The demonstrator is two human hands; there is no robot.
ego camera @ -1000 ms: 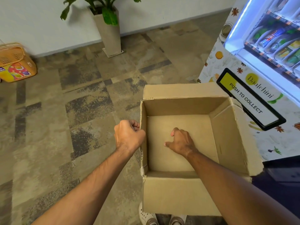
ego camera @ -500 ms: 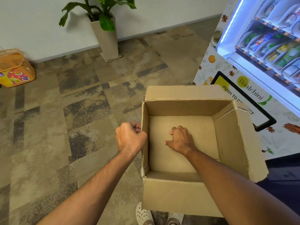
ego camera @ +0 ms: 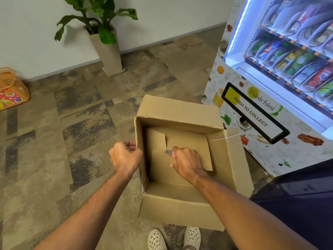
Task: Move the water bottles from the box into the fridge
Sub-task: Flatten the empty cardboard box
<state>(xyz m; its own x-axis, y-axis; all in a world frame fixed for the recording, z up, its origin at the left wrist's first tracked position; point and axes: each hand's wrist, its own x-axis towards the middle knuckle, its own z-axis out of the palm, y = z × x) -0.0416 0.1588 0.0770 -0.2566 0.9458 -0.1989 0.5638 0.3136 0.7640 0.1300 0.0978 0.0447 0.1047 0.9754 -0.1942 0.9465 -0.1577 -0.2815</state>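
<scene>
A brown cardboard box [ego camera: 178, 110] is held up in front of me, open at the top, with no bottles visible inside. My left hand [ego camera: 124, 156] grips the box's left wall at the rim. My right hand [ego camera: 187, 163] is inside the box, fingers curled round the edge of a bottom flap [ego camera: 191, 141] that has lifted, leaving a small gap. The lit fridge [ego camera: 292, 56] with shelves of cans and packets stands to the right, its "PUSH TO COLLECT" hatch [ego camera: 252, 114] just beyond the box.
A potted plant [ego camera: 106, 42] in a tall beige planter stands by the white wall at the back. An orange basket [ego camera: 10, 89] sits on the carpet at far left. My white shoes [ego camera: 173, 239] show below the box. Patterned carpet stretches to the left.
My right hand has taken hold of the box's bottom flap and pulled it up, splitting the floor of the box. The view has shifted left, showing more of the fridge.
</scene>
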